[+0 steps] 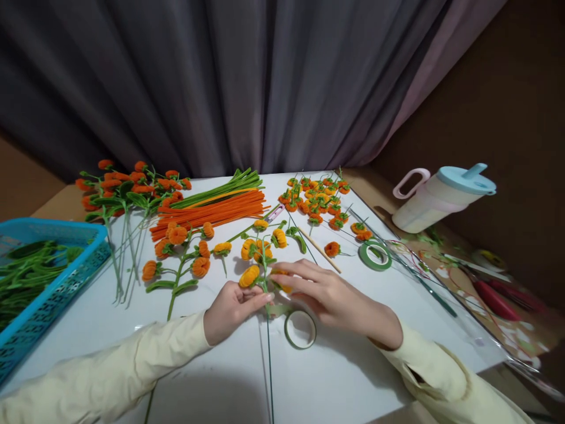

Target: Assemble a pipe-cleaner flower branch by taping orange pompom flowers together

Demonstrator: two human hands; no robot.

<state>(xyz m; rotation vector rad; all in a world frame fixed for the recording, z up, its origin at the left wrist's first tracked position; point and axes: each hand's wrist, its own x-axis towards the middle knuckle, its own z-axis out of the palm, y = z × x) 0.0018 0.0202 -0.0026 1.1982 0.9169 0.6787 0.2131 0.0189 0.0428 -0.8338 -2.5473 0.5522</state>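
Note:
My left hand [233,311] is closed, pinching the green stem of a spray of yellow fuzzy pipe-cleaner flowers [249,276] between thumb and fingers. A long dark green wire [269,365] runs down from that pinch toward the table's front. Over a yellow flower on the right side of the spray, my right hand [331,291] reaches with fingers stretched and slightly apart, the fingertips at the flower; its thumb is mostly hidden. A short strip of pale green tape [280,309] shows between the hands, beside a tape roll [301,330].
An orange flower spray [200,267] lies left, near orange pipe cleaners [212,213] and green ones [233,185]. Small flower heads [318,197] cluster behind. Another green tape roll [375,255], a tumbler [441,197] and red-handled pliers [497,300] are right; a blue basket [57,294] stands left.

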